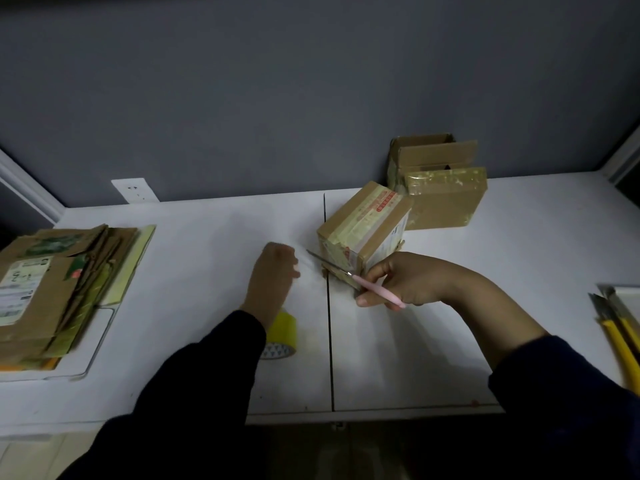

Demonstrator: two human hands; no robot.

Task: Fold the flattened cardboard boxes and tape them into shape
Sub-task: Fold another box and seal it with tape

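1. Head view: the right hand (408, 282) is closed round the pink-handled scissors (349, 273), blades open at the near lower corner of the small taped brown cardboard box (363, 230) standing mid-table
2. The left hand (275, 271) is bunched in a loose fist beside the blades; whether it pinches a clear tape strand I cannot tell, it's blurred
3. Risk, as I read it: nothing steadies the box, so a snip could tip it or nick the cardboard; any tape held slack could fold and stick to itself
4. The yellow roll of tape (282, 336) sits half hidden under the left forearm
5. The stack of flattened cardboard boxes (52, 285) waits far left; two more brown assembled boxes (440, 185) stand behind
6. The yellow-handled tools (616, 327) are cut off at the right edge, too dim to identify
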